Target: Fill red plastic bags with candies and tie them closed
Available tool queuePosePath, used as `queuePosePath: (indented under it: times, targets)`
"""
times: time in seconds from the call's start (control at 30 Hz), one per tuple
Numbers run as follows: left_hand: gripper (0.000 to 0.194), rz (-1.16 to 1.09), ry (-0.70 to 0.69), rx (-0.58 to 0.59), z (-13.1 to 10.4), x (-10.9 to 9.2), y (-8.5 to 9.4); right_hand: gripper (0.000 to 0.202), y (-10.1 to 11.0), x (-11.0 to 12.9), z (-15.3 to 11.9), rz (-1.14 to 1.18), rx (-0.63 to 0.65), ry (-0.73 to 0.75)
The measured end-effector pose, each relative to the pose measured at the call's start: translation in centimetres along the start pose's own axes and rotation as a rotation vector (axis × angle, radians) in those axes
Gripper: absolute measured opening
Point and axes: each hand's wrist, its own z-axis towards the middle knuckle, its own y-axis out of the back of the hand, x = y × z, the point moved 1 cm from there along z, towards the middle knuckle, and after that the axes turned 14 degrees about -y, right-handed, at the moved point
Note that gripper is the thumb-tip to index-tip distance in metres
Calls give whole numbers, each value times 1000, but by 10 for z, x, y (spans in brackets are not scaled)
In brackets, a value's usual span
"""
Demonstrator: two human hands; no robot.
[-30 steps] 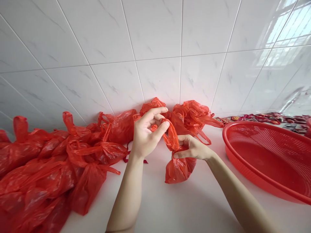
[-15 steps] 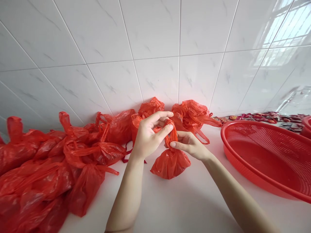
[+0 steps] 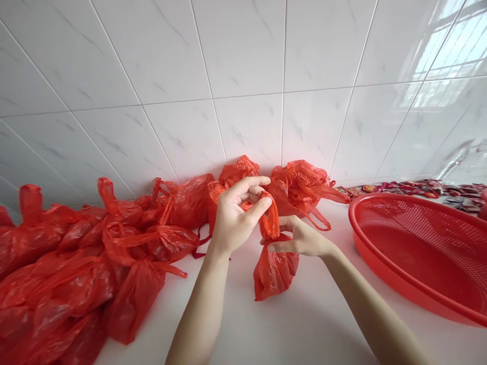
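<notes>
Between my hands hangs a small red plastic bag [image 3: 277,268], bulging at the bottom and gathered at a narrow neck. My left hand [image 3: 239,210] pinches its looped handles at the top between thumb and fingers. Lower down, my right hand [image 3: 299,238] has thumb and fingers around the gathered neck; some of its fingertips are hidden behind the bag. What is inside the bag cannot be made out.
Several filled red bags [image 3: 72,284] are piled on the white tabletop [image 3: 236,329] at left. Crumpled red bags [image 3: 300,177] lie against the tiled wall [image 3: 251,121]. A red plastic basket [image 3: 414,253] stands at right, with small wrapped packets [image 3: 411,187] behind it.
My right hand has slid down and slightly right along the neck. The bag's lower part has turned, looks narrower and hangs a little lower; my left hand still pinches the handles.
</notes>
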Motion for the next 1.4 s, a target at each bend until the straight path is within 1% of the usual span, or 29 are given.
queuePosePath:
  times: [0.1, 0.27, 0.33, 0.43, 0.57, 0.63, 0.7, 0.77, 0.83, 0.87, 0.93, 1.03, 1.1, 1.13, 1.2, 1.3, 1.4]
  targets:
    - [18, -24, -5, -25, -1, -2, -5, 28, 4, 8, -6, 19, -11, 66]
    - [18, -88, -23, 72, 0, -4, -8, 26, 6, 14, -9, 201, -41, 109]
    - [19, -94, -27, 80, 0, -5, -6, 24, 6, 13, -8, 223, -52, 106]
    - [19, -87, -28, 27, 1, -3, -1, 22, 7, 11, -8, 154, -56, 90]
    - [24, -160, -9, -81, 3, 3, 4, 25, 9, 14, -13, 43, 30, 66]
    - [24, -199, 22, -118, 5, 5, 5, 27, 9, 16, -15, 35, 36, 82]
    - [22, -236, 62, -147, 7, 6, 5, 32, 9, 16, -16, 57, -4, 97]
    - [20, -286, 89, -163, 10, 6, 6, 42, 9, 16, -14, 92, -60, 89]
    - [19, -332, 97, -156, 11, 5, 6, 50, 8, 15, -12, 71, -99, 69]
    - [19, -349, 98, -149, 12, 5, 7, 49, 6, 15, -11, 32, -118, 60]
    - [19, -365, 104, -140, 12, 6, 8, 37, 2, 16, -10, -81, -176, 43]
    - [18, -370, 126, -145, 12, 8, 8, 16, -5, 19, -11, -259, -335, 20]
    - [19, -380, 139, -159, 13, 10, 8, 6, -9, 22, -13, -329, -418, 14]
    - [20, -388, 144, -170, 13, 11, 8, 4, -10, 23, -14, -340, -434, 12]
    - [21, -410, 153, -193, 14, 14, 8, 7, -11, 26, -16, -315, -409, 10]
    - [18, -472, 161, -207, 15, 18, 8, 20, -10, 29, -19, -208, -298, 28]
    - [14, -582, 179, -223, 15, 20, 9, 30, -9, 32, -19, -103, -206, 29]
